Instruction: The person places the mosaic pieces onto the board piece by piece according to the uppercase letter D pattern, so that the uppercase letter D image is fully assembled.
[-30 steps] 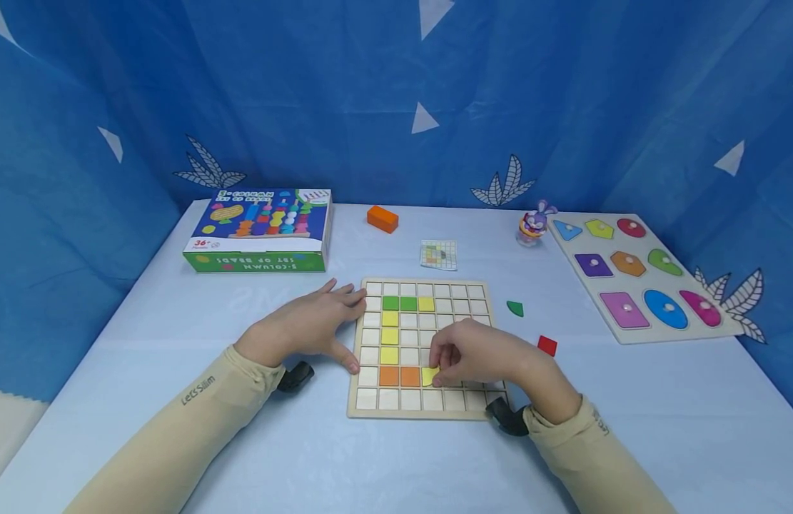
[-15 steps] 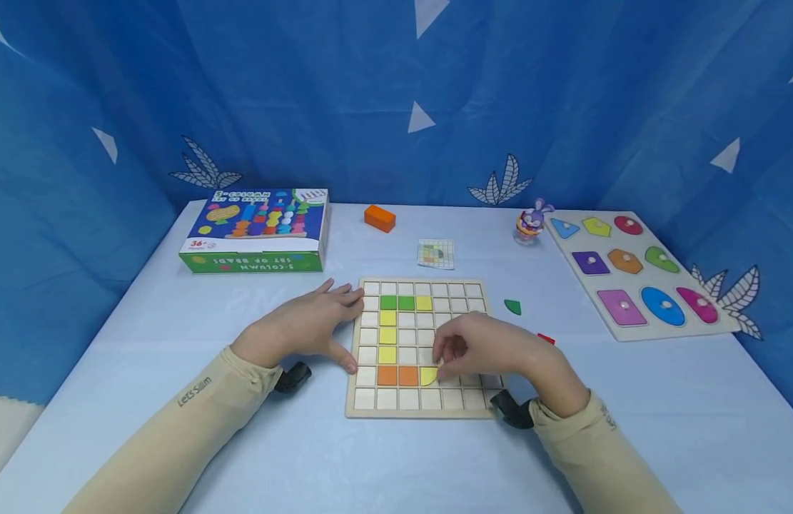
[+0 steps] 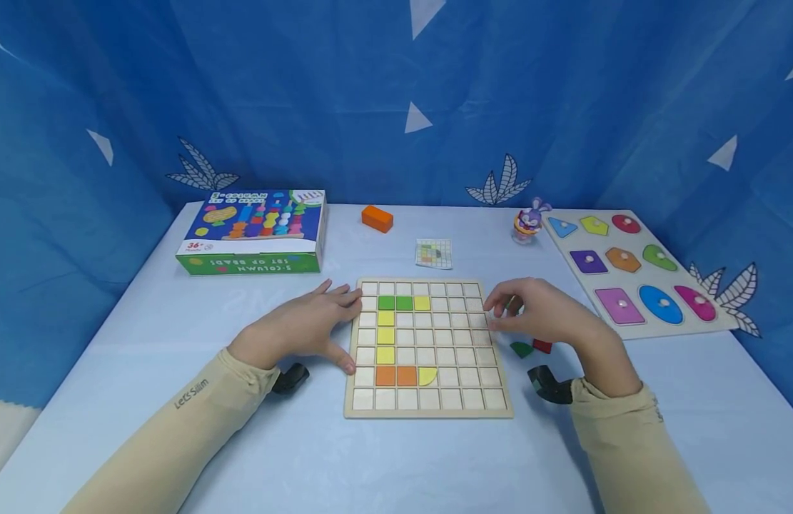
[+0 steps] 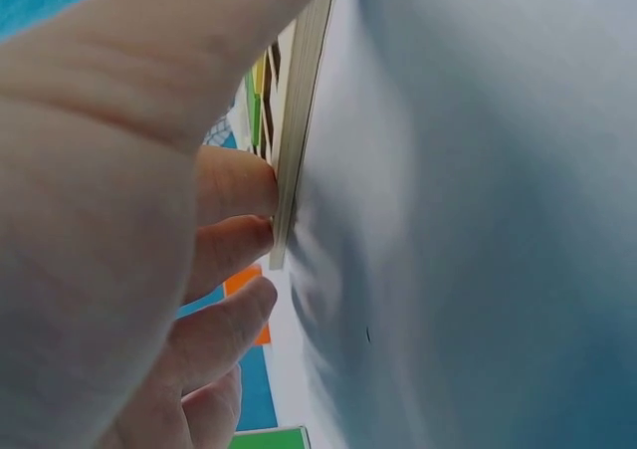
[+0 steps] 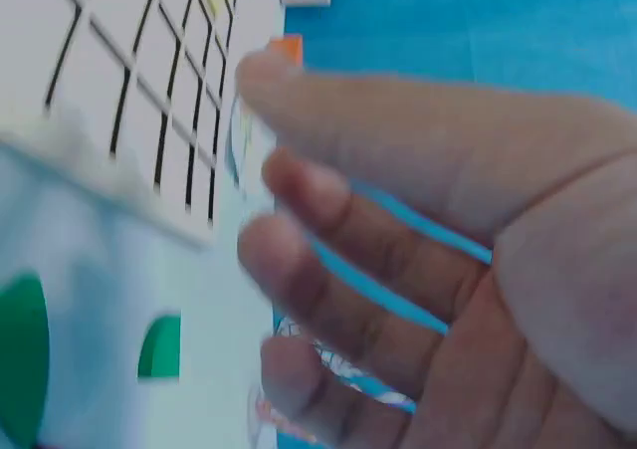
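Note:
A wooden grid board [image 3: 351, 400] lies on the table. On it are two green squares [image 3: 395, 303], several yellow squares [image 3: 386, 335], two orange squares [image 3: 396, 375] and a yellow quarter-circle tile [image 3: 427, 375]. My left hand [image 3: 300, 325] is spread along the board's left edge; in the left wrist view, fingertips [image 4: 261, 185] touch its side. Off the right edge hovers my right hand [image 3: 544, 310], fingers loosely bent, nothing between them. Below it lies a green quarter-circle tile [image 3: 521, 350] beside a red piece [image 3: 542, 346]. Another green piece [image 5: 159, 349] is partly hidden by the fingers in the head view.
A small printed pattern card [image 3: 433, 253] lies behind the board, with an orange block [image 3: 377, 219] farther back. At the back left sits a bead-set box [image 3: 251, 232]. A purple rabbit figure [image 3: 529, 220] and a shape-puzzle board [image 3: 627, 328] stand at the right.
My right hand has let go of the yellow quarter-circle tile, which stays in its cell, and moved right and away past the board's edge. The left hand stays put.

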`<state>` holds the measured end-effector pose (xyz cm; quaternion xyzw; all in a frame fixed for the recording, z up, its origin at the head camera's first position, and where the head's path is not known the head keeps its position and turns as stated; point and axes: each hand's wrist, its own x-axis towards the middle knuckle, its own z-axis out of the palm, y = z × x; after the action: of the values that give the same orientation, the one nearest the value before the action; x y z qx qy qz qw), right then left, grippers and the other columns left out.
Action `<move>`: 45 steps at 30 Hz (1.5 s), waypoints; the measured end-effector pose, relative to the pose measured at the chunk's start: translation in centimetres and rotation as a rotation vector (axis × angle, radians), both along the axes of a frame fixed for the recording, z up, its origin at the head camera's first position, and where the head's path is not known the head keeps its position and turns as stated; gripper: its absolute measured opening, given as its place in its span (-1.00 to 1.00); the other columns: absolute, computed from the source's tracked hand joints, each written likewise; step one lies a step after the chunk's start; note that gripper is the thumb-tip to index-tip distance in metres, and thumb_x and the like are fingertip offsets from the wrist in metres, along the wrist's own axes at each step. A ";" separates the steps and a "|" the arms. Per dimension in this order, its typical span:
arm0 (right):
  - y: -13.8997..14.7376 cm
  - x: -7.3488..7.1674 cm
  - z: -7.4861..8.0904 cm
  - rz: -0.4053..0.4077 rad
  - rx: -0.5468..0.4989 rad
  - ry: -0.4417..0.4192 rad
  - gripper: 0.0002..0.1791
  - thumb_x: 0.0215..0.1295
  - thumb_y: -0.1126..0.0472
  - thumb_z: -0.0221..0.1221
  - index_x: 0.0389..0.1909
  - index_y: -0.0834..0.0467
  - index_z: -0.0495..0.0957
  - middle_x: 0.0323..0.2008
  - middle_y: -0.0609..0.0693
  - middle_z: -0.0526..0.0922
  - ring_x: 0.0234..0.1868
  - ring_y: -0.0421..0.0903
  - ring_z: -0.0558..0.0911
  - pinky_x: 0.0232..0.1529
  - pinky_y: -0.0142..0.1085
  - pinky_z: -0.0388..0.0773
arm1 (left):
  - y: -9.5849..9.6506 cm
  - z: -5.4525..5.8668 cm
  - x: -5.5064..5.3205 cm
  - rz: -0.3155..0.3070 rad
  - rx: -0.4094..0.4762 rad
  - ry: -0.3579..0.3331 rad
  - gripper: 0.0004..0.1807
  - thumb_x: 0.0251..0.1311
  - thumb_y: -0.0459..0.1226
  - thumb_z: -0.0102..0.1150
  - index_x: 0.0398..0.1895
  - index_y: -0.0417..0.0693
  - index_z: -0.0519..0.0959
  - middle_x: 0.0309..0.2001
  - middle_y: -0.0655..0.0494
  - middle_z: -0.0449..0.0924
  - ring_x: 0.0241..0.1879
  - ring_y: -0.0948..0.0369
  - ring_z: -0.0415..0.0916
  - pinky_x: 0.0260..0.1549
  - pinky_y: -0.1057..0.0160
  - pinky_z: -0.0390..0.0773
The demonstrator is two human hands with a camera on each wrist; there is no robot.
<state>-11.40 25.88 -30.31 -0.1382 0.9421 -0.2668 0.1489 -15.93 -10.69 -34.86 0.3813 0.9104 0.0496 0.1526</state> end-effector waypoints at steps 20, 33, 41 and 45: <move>2.7 -1.7 -2.9 -0.277 0.172 -0.084 -0.43 0.28 0.07 0.38 0.25 0.21 0.57 0.07 0.28 0.53 0.00 0.18 0.50 -0.09 -0.01 0.64 | 0.0 0.1 0.0 -0.008 0.011 0.002 0.31 -0.26 0.45 0.34 0.50 -0.19 0.27 0.54 -0.10 0.09 0.55 -0.06 -0.09 0.52 -0.03 -0.28; 2.5 -1.9 -3.4 -0.304 0.156 -0.100 -0.57 0.29 0.11 0.37 0.13 0.20 0.65 -0.02 0.21 0.60 -0.01 0.16 0.52 -0.03 0.04 0.61 | -0.1 -0.1 0.0 -0.011 0.012 0.006 0.32 -0.27 0.47 0.32 0.50 -0.18 0.28 0.54 -0.10 0.09 0.54 -0.06 -0.08 0.52 -0.04 -0.27; 2.4 -1.8 -3.1 -0.311 0.155 -0.099 -0.60 0.31 0.09 0.35 0.09 0.21 0.66 -0.07 0.18 0.61 -0.06 0.13 0.52 -0.07 -0.01 0.60 | -0.1 -0.2 -0.1 -0.014 0.017 0.010 0.32 -0.27 0.47 0.31 0.50 -0.19 0.28 0.54 -0.10 0.09 0.54 -0.07 -0.08 0.52 -0.04 -0.27; 2.3 -1.7 -2.9 -0.327 0.153 -0.102 -0.57 0.33 0.05 0.32 0.11 0.21 0.65 -0.03 0.20 0.61 -0.04 0.14 0.53 -0.06 0.01 0.60 | -0.1 -0.2 -0.1 -0.016 0.018 0.010 0.32 -0.27 0.47 0.31 0.50 -0.19 0.28 0.54 -0.11 0.10 0.54 -0.07 -0.08 0.52 -0.05 -0.27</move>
<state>-13.14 28.17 -33.19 0.0420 0.9607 -0.2218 0.1613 -15.98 -10.82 -35.07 0.3902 0.9076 0.0547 0.1449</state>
